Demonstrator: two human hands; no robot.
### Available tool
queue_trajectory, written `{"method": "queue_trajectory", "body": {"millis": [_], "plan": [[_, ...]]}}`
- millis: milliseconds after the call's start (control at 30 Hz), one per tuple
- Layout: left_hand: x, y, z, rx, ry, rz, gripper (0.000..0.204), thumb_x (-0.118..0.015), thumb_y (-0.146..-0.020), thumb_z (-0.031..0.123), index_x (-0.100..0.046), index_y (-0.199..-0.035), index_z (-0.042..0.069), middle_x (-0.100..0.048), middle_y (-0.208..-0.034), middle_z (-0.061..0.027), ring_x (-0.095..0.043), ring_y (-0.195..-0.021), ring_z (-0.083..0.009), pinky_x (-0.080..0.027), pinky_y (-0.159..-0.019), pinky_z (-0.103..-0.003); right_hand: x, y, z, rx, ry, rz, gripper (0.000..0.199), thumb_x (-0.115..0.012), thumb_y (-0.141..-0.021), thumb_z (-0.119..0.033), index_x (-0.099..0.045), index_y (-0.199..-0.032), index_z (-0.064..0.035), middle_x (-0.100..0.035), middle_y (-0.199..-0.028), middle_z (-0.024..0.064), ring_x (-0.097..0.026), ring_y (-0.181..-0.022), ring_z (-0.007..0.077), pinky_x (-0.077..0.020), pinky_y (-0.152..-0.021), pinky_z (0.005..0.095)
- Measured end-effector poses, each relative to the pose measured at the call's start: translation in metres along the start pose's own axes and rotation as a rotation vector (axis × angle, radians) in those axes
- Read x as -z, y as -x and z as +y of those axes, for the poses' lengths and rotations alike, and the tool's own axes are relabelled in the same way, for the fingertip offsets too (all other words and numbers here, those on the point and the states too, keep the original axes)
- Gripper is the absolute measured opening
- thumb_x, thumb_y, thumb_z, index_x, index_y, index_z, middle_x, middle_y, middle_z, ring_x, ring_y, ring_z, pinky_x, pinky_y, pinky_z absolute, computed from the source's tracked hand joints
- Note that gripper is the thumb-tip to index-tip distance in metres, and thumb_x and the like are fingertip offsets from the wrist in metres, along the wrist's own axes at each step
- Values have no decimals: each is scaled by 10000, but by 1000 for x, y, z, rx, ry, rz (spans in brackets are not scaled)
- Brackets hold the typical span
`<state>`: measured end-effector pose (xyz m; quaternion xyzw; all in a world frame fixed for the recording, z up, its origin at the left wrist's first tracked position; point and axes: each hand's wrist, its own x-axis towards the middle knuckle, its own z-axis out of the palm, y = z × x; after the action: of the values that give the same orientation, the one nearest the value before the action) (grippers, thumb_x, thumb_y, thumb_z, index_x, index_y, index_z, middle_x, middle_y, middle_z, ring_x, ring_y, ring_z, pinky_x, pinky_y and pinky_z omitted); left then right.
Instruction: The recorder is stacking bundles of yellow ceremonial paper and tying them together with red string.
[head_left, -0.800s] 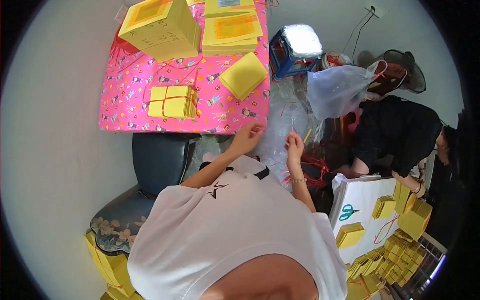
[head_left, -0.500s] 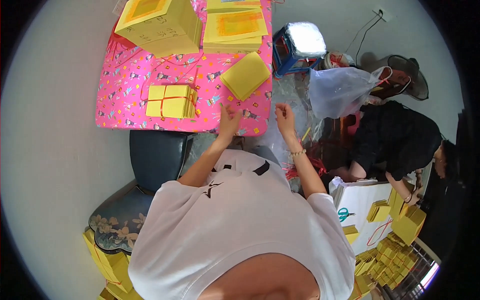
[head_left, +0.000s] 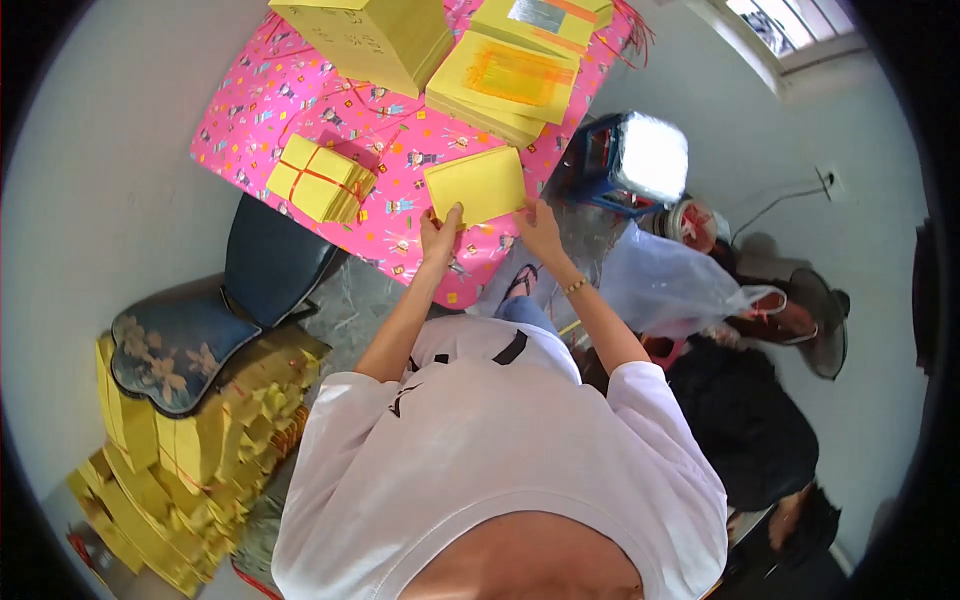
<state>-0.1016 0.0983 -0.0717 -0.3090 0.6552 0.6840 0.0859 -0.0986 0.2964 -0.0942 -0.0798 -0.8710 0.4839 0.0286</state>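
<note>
A thin stack of yellow paper [head_left: 476,186] lies near the right front edge of the pink patterned table. My left hand [head_left: 440,236] grips its near left edge, thumb on top. At the near right corner, the fingers of my right hand [head_left: 541,230] close on the same stack; their tips are partly hidden. To the left sits a yellow paper bundle [head_left: 318,180] tied crosswise with red string, apart from both hands.
Taller yellow stacks [head_left: 400,50] and orange-marked sheets [head_left: 515,78] occupy the table's far side. A blue stool [head_left: 610,165] stands right, near a plastic bag [head_left: 665,285]. Chairs [head_left: 180,345] and heaped yellow paper [head_left: 170,490] are left. A person in black [head_left: 745,420] bends at right.
Both hands, which were off the paper, have come to the near edge of the yellow stack and taken hold of it. My view has turned to the right.
</note>
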Motion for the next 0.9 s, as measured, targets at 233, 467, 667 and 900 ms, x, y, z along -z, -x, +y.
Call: {"method": "queue_trajectory", "body": {"millis": [233, 467, 667, 900], "plan": [[-21, 6, -9, 90, 37, 265, 854, -764, -732, 363, -299, -1315, -53, -531, -1167, -163, -599, -939, -211, -506, -722, -297, 43, -47, -35, 219, 16, -163, 316, -651, -782, -160, -507, -1029, -25, -526, -956, 164, -551, -908, 299, -459, -782, 383], [-37, 30, -36, 217, 334, 177, 575, -713, -756, 417, -567, -1100, -19, -637, -1021, -151, -601, -932, -211, -500, -763, -338, 32, -114, -90, 660, 184, -384, 437, -636, -791, -198, -484, -1154, -6, -499, -1078, 198, -489, -1043, 362, -418, -884, 437], [-76, 27, -18, 667, 992, 166, 298, -692, -777, 385, -579, -808, 111, -565, -678, -29, -513, -571, -179, -478, -572, -337, -12, -160, -84, 631, 525, -811, 514, -622, -805, -280, -467, -1197, 13, -516, -1149, 234, -503, -1090, 390, -421, -929, 449], [-92, -1, -45, 596, 1112, 230, 435, -736, -732, 379, -540, -943, 53, -544, -851, -88, -533, -786, -247, -490, -725, -394, -33, -195, -101, 596, 654, -1307, 500, -516, -871, -304, -481, -1243, 28, -550, -1199, 238, -523, -1125, 363, -413, -945, 410]]}}
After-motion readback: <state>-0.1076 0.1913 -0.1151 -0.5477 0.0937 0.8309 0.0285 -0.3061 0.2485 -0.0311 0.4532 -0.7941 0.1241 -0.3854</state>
